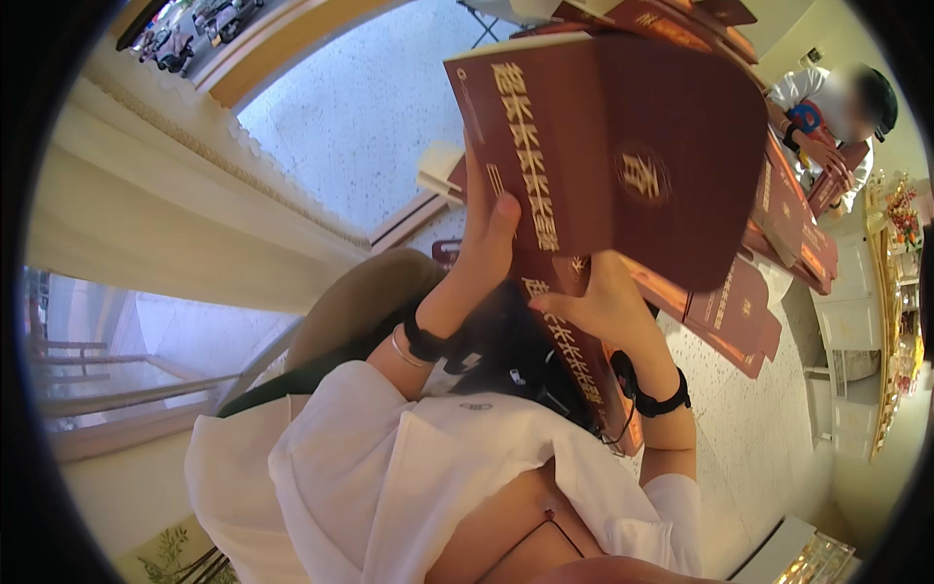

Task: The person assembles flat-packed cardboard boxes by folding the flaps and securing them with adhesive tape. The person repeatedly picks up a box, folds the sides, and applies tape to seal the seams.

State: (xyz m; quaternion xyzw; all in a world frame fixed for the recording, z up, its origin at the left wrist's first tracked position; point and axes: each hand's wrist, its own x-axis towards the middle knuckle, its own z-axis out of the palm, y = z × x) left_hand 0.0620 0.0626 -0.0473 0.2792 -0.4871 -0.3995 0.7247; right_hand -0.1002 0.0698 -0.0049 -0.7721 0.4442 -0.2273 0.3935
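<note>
In front of me I hold up a maroon folding carton [545, 146] with gold lettering, its wide round-cornered flap [681, 175] spread to the right. My left hand [486, 229] grips its left edge, thumb on the printed face and fingers mostly behind. At the carton's lower edge, my right hand [608, 307] is closed, its thumb pointing left and its fingertips partly hidden. Just below that hand, a second maroon carton [574, 365] with the same lettering leans over my lap.
More maroon cartons [735, 316] lie piled on the right and behind the held one. Beyond them a person [827, 136] in white handles a similar carton. A cream curtain [195, 195] hangs on the left beside a glass pane. A white cabinet [856, 341] stands far right.
</note>
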